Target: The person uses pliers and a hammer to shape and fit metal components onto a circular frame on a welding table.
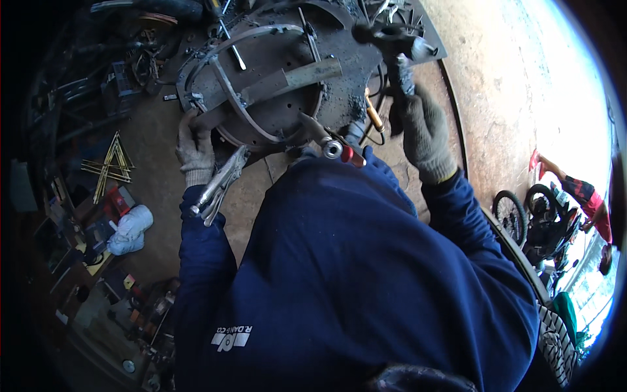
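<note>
Centrally, work surface: a dark, round-edged metal table (336,108) is strewn with dark crumbs along its right part.
Framework: a curved metal frame (225,81), formed of bent strips, is laid on the table, with its near edge toward the person.
Bar: a long metal bar (305,75) is set slantwise across the frame, its paler end pointed to the upper right and its darker end brought close to the left hand.
Left hand: the gloved left hand (196,153) is placed at the frame's left edge, fingers partly curled by the bar's dark end; whether the bar is gripped or merely touched cannot be told.
Right hand: the handle of a hammer (403,75) is enclosed by the gloved right hand (428,137), the fingers wrapped round it; the hammer's head is seen against the table's upper right edge.
Pliers: silver locking pliers (222,185) are seen just beside the left wrist, handles directed downward.
Other tools: a screwdriver (233,47) is seen over the frame's upper part; a red-handled tool (353,157) is seen near the torso, and an orange-handled tool (374,115) by the table's right edge.
Surroundings: yellow sticks (108,171) are crossed at left, above a white cloth bundle (130,230); a motorcycle (552,225) is parked at right.
</note>
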